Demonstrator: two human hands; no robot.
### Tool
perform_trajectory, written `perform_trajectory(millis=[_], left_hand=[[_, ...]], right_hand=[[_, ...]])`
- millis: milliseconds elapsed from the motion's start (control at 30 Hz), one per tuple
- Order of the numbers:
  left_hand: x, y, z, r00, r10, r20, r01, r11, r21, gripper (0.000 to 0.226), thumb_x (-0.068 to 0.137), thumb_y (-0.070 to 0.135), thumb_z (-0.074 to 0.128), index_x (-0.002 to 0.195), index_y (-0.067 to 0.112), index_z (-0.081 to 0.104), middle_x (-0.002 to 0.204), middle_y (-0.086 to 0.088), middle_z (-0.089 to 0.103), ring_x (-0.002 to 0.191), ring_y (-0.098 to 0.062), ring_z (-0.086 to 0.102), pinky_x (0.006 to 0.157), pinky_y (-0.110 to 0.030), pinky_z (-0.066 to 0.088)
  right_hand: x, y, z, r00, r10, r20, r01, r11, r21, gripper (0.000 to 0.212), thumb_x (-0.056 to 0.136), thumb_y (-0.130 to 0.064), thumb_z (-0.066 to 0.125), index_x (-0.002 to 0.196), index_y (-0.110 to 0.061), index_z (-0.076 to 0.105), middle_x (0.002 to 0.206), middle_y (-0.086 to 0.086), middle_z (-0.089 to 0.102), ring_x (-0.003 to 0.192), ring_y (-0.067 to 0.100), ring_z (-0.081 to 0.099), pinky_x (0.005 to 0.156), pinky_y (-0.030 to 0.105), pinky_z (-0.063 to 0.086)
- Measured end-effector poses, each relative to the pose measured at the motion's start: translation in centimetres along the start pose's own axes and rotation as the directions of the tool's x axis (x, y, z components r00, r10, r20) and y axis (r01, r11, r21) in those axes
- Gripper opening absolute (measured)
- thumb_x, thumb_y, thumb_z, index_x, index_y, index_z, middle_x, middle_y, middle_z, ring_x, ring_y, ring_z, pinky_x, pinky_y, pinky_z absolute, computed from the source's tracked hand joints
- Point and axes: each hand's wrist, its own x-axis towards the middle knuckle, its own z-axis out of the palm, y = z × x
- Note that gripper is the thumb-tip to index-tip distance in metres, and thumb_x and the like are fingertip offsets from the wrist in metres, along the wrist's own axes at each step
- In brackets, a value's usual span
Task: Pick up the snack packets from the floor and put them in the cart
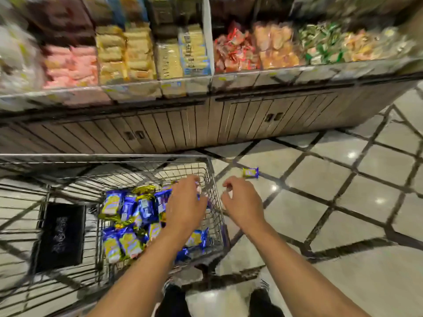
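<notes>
A wire shopping cart stands at the lower left, with several blue and gold snack packets piled in its basket. My left hand hovers palm down over the pile, close to the cart's right wall, fingers relaxed; I see nothing gripped in it. My right hand hangs just outside that wall above the floor, its fingers loosely curled and holding nothing. One blue and gold snack packet lies on the tiled floor, a little beyond and to the right of my right hand.
Store shelves packed with bagged snacks run across the top, with wooden cabinet doors below them. A black pad lies left of the packets. The tiled floor spreads to the right. My shoes stand near the cart.
</notes>
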Motion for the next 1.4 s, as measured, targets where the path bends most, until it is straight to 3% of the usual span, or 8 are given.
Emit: perform_trajectory(millis=[167,300,433,633,833,1200,1400], left_hand=[[-0.2,8.9,5.8,0.997,-0.051,-0.064,0.051,0.999,-0.009,0.037,0.076,0.019,0.060,0.113,0.016,0.058,0.105,-0.002,0.061,0.103,-0.027,0.054,0.082,-0.042,0.048],[-0.1,13.4,9.3,0.986,-0.117,-0.118,0.109,0.992,-0.070,0.048,0.074,0.024,0.060,0.121,0.017,0.056,0.104,-0.002,0.061,0.102,-0.025,0.056,0.083,-0.041,0.050],[1.0,15.8,10.7,0.969,-0.172,-0.176,0.158,0.983,-0.090,0.048,0.080,0.018,0.065,0.126,0.015,0.054,0.111,-0.003,0.062,0.103,-0.023,0.057,0.084,-0.042,0.051],[4.7,14.6,12.1,0.929,-0.240,-0.283,0.225,0.971,-0.085,0.042,0.082,0.017,0.062,0.123,0.017,0.054,0.106,0.001,0.059,0.103,-0.021,0.053,0.081,-0.038,0.047],[10.4,12.7,15.5,0.924,-0.273,-0.270,0.272,0.961,-0.038,0.043,0.081,0.017,0.063,0.123,0.013,0.054,0.110,-0.006,0.060,0.108,-0.029,0.051,0.088,-0.043,0.046],[21.5,13.6,21.4,0.911,-0.361,-0.201,0.370,0.929,0.006,0.045,0.085,0.019,0.060,0.129,0.017,0.049,0.116,-0.002,0.059,0.109,-0.024,0.051,0.089,-0.043,0.047],[27.3,9.7,31.9,0.918,-0.378,-0.122,0.386,0.922,0.045,0.043,0.088,0.020,0.057,0.130,0.017,0.047,0.121,-0.004,0.056,0.112,-0.024,0.049,0.093,-0.043,0.046]], right_hand=[[1.2,7.8,-5.9,0.999,-0.041,-0.024,0.043,0.995,0.090,0.022,0.088,-0.021,0.060,0.109,-0.021,0.065,0.105,-0.002,0.065,0.096,0.017,0.059,0.073,0.032,0.049],[2.4,13.1,-10.3,0.996,-0.078,-0.047,0.082,0.993,0.087,0.018,0.090,-0.023,0.060,0.107,-0.022,0.065,0.101,-0.004,0.063,0.094,0.014,0.058,0.076,0.036,0.054],[5.0,15.5,-11.9,0.996,-0.084,-0.026,0.086,0.993,0.077,0.019,0.091,-0.024,0.062,0.110,-0.023,0.064,0.104,-0.005,0.063,0.092,0.010,0.057,0.075,0.028,0.052],[10.8,14.3,-8.8,0.978,-0.195,0.067,0.189,0.977,0.094,0.020,0.090,-0.020,0.061,0.109,-0.021,0.063,0.106,-0.004,0.062,0.093,0.012,0.057,0.076,0.030,0.051],[17.8,16.1,-5.2,0.967,-0.196,0.165,0.178,0.976,0.123,0.018,0.087,-0.022,0.059,0.105,-0.022,0.062,0.103,-0.004,0.060,0.095,0.016,0.057,0.079,0.041,0.052],[30.0,22.3,-2.7,0.949,-0.190,0.251,0.154,0.975,0.159,0.017,0.087,-0.019,0.058,0.103,-0.023,0.062,0.104,-0.006,0.060,0.095,0.012,0.056,0.076,0.032,0.050],[36.2,28.3,3.6,0.931,-0.210,0.298,0.178,0.975,0.133,0.019,0.085,-0.016,0.060,0.103,-0.022,0.063,0.102,-0.012,0.057,0.094,0.011,0.056,0.075,0.029,0.049]])
